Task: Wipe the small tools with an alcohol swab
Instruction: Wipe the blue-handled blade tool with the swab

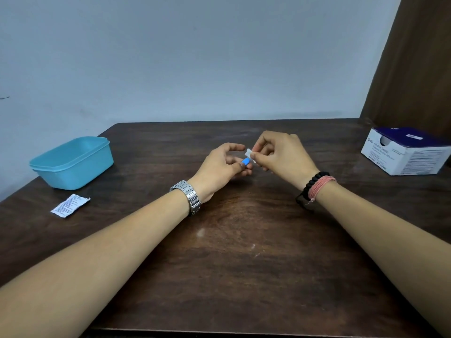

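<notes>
Over the middle of the dark wooden table [244, 264], my left hand [220, 167] pinches a small blue tool [245, 162] between thumb and fingers; only its blue end shows. My right hand [280, 154] pinches a white alcohol swab [250, 153] between thumb and forefinger and holds it against the tool's upper end. Both hands hover just above the tabletop, close together.
A light-blue plastic tub [73, 162] stands at the far left, with a torn white swab wrapper [69, 206] lying in front of it. A white and dark-blue box of alcohol swabs [405, 152] sits at the far right, near a brown curtain [415, 57].
</notes>
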Motion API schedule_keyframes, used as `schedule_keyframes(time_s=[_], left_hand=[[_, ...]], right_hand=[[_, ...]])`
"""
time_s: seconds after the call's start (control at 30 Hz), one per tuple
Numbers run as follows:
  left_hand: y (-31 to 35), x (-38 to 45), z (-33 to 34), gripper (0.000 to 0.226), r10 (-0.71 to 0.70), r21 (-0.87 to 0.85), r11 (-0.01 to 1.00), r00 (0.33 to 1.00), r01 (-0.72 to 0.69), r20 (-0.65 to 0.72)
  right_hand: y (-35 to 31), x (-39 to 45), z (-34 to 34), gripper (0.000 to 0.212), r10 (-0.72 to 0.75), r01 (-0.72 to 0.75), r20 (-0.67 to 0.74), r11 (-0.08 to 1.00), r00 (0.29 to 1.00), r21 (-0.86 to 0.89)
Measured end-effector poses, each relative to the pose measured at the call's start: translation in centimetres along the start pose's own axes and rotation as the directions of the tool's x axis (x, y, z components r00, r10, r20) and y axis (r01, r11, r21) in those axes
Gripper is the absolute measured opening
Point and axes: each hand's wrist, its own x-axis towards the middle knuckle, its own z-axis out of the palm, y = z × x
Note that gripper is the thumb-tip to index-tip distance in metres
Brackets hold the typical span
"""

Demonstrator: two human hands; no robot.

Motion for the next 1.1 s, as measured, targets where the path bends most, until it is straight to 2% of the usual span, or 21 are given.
schedule_keyframes(time_s=[0.1,0.33,0.43,0.63,0.93,1.03,1.1], left_hand=[[0.0,0.0,0.0,0.039,0.007,0.014,1.000,1.000,-0.007,-0.008],[0.1,0.0,0.0,0.039,-0.019,-0.002,1.000,1.000,0.019,0.014],[0.0,0.1,-0.1,0.039,-0.023,-0.012,1.000,1.000,0.024,0.007],[-0.1,0.1,-0.1,0.036,-0.004,-0.010,1.000,1.000,0.004,-0.001],[0.1,0.1,-0.1,0.037,-0.032,-0.013,0.999,0.999,0.032,0.013],[0.0,0.1,-0.1,0.037,-0.030,-0.022,0.999,1.000,0.030,0.006],[0.0,0.0,-0.1,0.036,-0.023,-0.021,1.000,1.000,0.023,0.004]], right_hand=[[-0.4,-0.2,0.7,0.010,-0.041,0.043,0.051,0.999,0.998,-0.023],[1.2,0.6,-0.9,0.017,0.054,-0.061,-0.106,0.996,0.993,-0.072],[1.1,0.7,-1.4,0.017,0.068,-0.075,-0.167,0.997,0.984,-0.034],[-0.2,-0.1,0.1,0.009,-0.037,0.039,0.046,0.999,0.998,-0.027],[1.3,0.7,-1.5,0.016,0.051,-0.061,-0.159,0.996,0.986,-0.062],[0.3,0.3,-1.3,0.013,-0.011,0.010,-0.063,1.000,0.998,-0.017],[-0.1,-0.1,-0.5,0.011,-0.066,0.068,0.028,0.997,0.997,-0.046]])
